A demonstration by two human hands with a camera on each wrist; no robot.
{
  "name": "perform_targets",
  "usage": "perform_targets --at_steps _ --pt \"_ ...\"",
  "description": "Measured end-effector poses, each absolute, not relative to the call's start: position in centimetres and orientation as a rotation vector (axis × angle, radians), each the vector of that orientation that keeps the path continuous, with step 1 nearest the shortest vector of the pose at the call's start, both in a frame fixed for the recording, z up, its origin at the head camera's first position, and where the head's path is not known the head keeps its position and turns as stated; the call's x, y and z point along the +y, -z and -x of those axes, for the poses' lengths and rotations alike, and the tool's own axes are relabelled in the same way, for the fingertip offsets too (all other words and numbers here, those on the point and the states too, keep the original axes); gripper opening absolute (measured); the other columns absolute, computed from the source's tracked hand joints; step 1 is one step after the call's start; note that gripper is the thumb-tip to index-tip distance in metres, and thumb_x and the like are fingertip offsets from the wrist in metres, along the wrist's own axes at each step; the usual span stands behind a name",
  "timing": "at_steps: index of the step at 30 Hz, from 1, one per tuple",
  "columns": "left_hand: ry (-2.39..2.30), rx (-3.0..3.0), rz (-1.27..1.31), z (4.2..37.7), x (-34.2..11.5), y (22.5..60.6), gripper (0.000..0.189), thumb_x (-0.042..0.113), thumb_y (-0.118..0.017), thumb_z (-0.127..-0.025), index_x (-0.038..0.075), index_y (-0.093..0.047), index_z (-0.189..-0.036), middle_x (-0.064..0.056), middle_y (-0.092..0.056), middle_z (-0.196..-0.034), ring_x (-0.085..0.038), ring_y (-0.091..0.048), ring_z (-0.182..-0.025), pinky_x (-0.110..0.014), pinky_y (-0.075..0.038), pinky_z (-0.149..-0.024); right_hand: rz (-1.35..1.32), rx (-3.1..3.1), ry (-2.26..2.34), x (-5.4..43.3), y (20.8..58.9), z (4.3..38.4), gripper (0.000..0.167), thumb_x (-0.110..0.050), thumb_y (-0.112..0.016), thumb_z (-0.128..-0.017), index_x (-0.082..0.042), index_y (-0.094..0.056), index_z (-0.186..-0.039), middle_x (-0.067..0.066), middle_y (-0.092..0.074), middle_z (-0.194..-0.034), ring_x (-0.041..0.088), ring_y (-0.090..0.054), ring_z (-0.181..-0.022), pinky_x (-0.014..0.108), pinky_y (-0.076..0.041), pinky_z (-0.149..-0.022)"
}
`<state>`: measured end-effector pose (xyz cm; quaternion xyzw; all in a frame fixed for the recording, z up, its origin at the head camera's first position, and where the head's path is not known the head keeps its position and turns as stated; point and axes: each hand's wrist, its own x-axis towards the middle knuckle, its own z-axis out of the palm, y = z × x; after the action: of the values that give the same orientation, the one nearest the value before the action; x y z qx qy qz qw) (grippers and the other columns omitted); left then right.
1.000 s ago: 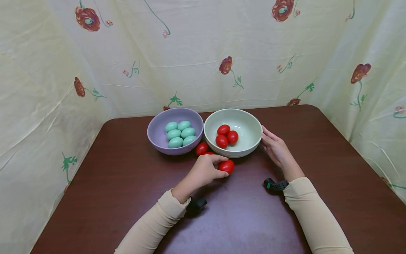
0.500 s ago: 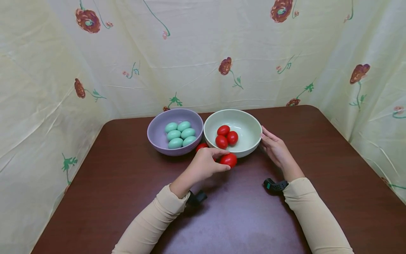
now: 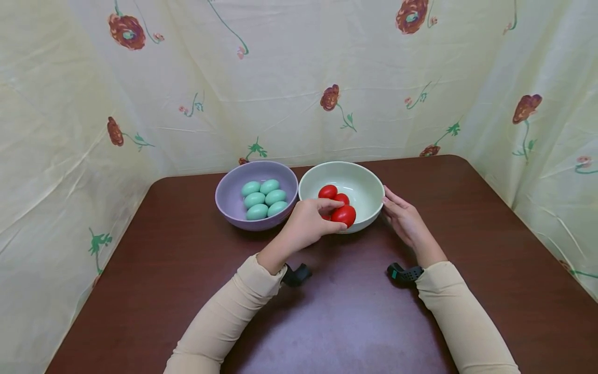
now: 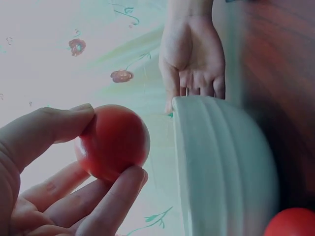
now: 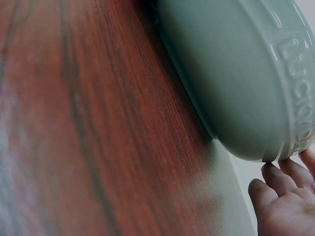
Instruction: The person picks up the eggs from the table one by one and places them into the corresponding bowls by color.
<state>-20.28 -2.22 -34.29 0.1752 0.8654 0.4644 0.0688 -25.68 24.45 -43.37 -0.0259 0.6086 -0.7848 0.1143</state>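
My left hand [image 3: 303,223] pinches a glossy red egg [image 3: 343,216] between thumb and fingers, over the near rim of the pale green bowl [image 3: 371,187]. The left wrist view shows this egg [image 4: 114,140] beside the bowl's ridged wall [image 4: 224,162]. Red eggs [image 3: 328,191] lie inside that bowl, one mostly hidden by the hand. My right hand [image 3: 408,226] touches the bowl's right side; in the right wrist view its fingertips [image 5: 271,172] rest against the outer wall, loosely extended.
Left of the green bowl stands a purple bowl [image 3: 226,200] with several teal eggs [image 3: 275,196] in it. Another red egg [image 4: 291,223] lies on the table beside the green bowl. Behind the brown table [image 3: 187,259] hangs a flowered curtain [image 3: 280,67].
My left hand has lifted the red egg from in front of the green bowl and carried it forward and slightly right, over the rim. The right hand has stayed at the bowl.
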Motion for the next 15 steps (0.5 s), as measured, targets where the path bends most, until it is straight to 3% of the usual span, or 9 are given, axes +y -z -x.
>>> perform_targets --at_steps 15 --pt "-1.331 2.668 -0.532 23.6 0.3 33.1 0.044 0.019 -0.079 -0.083 0.010 -0.070 -0.125 -0.006 -0.073 -0.119 -0.020 -0.067 -0.106 -0.027 -0.053 -0.092 0.062 1.792 2.296 24.4 43.2 25.6 0.065 -0.024 -0.051 -0.104 -0.010 -0.017 -0.158 0.003 -0.009 -0.167 0.022 -0.011 -0.154 0.041 -0.009 -0.125"
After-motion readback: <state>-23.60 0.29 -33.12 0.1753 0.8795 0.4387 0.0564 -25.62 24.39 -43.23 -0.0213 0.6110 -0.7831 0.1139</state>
